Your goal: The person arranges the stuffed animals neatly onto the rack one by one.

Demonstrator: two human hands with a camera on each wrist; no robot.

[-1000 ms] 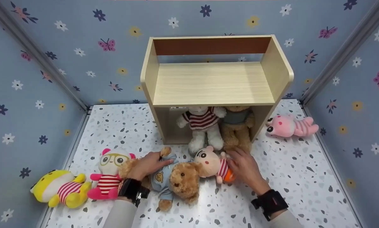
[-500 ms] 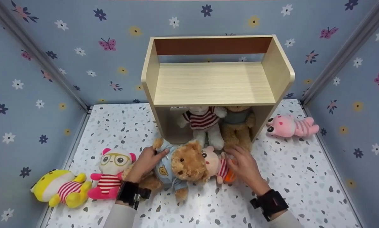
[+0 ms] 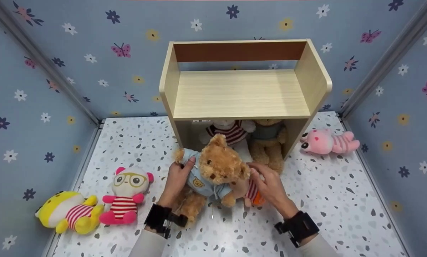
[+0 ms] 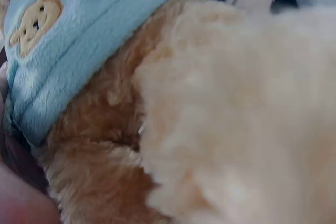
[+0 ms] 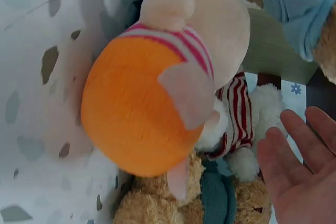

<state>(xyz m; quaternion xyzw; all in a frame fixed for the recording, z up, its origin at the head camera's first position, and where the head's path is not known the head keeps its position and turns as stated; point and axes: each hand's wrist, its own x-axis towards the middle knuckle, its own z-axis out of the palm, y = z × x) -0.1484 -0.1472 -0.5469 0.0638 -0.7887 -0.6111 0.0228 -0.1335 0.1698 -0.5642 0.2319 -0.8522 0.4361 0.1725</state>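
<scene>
In front of the shelf (image 3: 240, 94), the left hand (image 3: 178, 180) grips the bear (image 3: 217, 165), the right hand (image 3: 271, 187), fingers extended, holds nothing, and two toys (image 3: 239, 137) are already inside, four others (image 3: 123, 207) outside.

Between left hand (image 3: 178, 181) and right hand (image 3: 271, 184), the doll (image 3: 253, 191) we saw partly hidden behind the bear (image 3: 210, 175), beyond them, the white plush (image 3: 235, 135) whose head the shelf (image 3: 242, 93) mostly hid

I can read no writing here; the small white label (image 3: 202, 121) under the shelf (image 3: 242, 94), mid-frame, is too tiny.
</scene>
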